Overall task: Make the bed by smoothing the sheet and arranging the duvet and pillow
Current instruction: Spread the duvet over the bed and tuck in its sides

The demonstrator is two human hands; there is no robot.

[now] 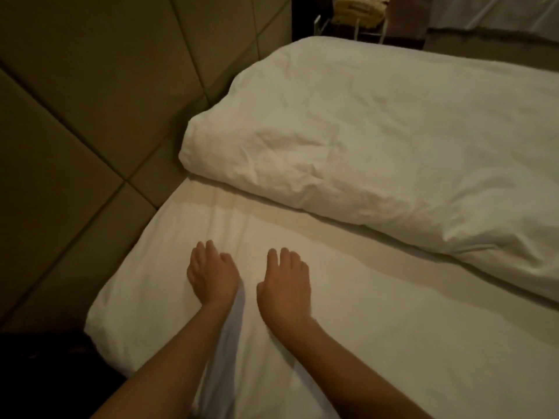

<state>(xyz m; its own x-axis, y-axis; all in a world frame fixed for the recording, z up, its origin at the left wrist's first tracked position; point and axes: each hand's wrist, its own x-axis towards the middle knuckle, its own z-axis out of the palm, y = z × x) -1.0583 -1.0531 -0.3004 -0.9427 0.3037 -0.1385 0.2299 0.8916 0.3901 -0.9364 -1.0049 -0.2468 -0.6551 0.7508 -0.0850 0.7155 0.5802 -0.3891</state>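
A white sheet (378, 313) covers the near half of the bed, with faint creases running toward the headboard. My left hand (211, 273) and my right hand (286, 284) lie side by side, palms down and fingers relaxed, pressing on the sheet near its head end. A puffy white duvet (378, 140) is folded in a thick, wrinkled roll across the far half of the bed, its near edge about a hand's length beyond my fingers. No separate pillow can be told apart from the bedding.
A padded beige headboard (90, 101) with stitched panels runs along the left. A dark nightstand (363, 22) with a yellowish object stands beyond the bed's far corner. Another white bed (499, 10) shows at the top right. The dark floor (45, 373) lies at the lower left.
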